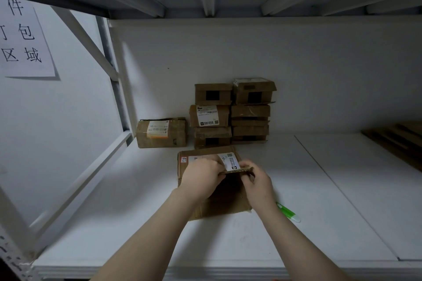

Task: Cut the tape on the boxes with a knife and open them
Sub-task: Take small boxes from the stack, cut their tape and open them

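A brown cardboard box (225, 203) with a white shipping label lies on the white shelf in front of me. My left hand (201, 178) and my right hand (257, 181) both grip a cardboard flap (237, 170) at the box's top, and the flap's edge stands raised between them. A green and white knife (288, 212) lies on the shelf just right of the box, beside my right wrist, and neither hand holds it.
Behind the box, against the back wall, stand two stacks of small cardboard boxes (230, 112) and one single box (161, 133) to their left. Flat cardboard (397, 139) lies at the far right. A paper sign (22, 36) hangs on the left panel. A shelf deck runs overhead.
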